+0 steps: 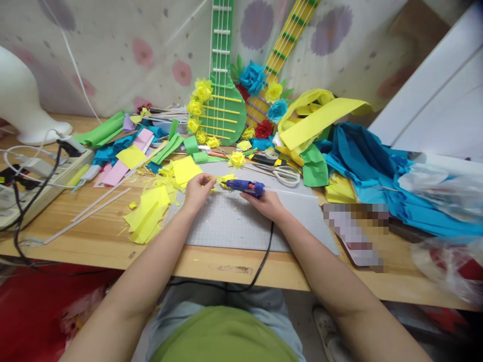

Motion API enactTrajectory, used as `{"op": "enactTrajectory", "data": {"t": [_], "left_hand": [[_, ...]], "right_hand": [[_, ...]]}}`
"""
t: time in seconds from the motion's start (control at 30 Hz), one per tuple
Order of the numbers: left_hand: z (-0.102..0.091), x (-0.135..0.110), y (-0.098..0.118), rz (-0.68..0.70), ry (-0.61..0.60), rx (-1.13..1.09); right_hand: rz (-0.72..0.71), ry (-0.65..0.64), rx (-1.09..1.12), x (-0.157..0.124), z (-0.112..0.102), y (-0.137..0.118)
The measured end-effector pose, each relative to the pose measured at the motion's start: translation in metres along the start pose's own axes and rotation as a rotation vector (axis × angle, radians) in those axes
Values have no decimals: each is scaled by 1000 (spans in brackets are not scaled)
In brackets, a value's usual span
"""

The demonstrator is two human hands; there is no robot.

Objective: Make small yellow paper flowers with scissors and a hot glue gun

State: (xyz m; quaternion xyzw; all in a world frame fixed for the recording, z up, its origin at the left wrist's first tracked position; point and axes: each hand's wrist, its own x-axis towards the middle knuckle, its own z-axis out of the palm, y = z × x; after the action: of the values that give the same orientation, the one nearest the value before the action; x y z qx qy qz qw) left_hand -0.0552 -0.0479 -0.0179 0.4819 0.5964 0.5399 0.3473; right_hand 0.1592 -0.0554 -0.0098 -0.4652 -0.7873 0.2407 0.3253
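Note:
My right hand (263, 202) is closed round a blue hot glue gun (246, 187), its nozzle turned left toward my other hand. From the gun a black cord (268, 251) runs down over the table edge. The fingers of my left hand (199, 191) pinch a small piece of yellow crepe paper (219, 182) close to the nozzle; its exact shape is too small to tell. Both hands are above a grey cutting mat (226, 226). Just beyond them sits a yellow paper flower (237, 159). Yellow paper pieces (149, 213) lie left of my left hand.
A green paper-covered instrument (222, 115) and a yellow one (287, 45) lean on the back wall. Scissors (285, 175) lie behind the mat. Blue crepe paper (362, 151) is piled at right. A power strip (45, 186) and a white stand (26, 100) occupy the left.

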Motion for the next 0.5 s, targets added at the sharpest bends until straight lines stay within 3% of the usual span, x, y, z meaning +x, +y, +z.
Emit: {"op": "enactTrajectory", "data": {"t": [0.5], "left_hand": [[-1,1,-5,65,-43,27]], "right_hand": [[47,14,-4,0,-1,-2]]}}
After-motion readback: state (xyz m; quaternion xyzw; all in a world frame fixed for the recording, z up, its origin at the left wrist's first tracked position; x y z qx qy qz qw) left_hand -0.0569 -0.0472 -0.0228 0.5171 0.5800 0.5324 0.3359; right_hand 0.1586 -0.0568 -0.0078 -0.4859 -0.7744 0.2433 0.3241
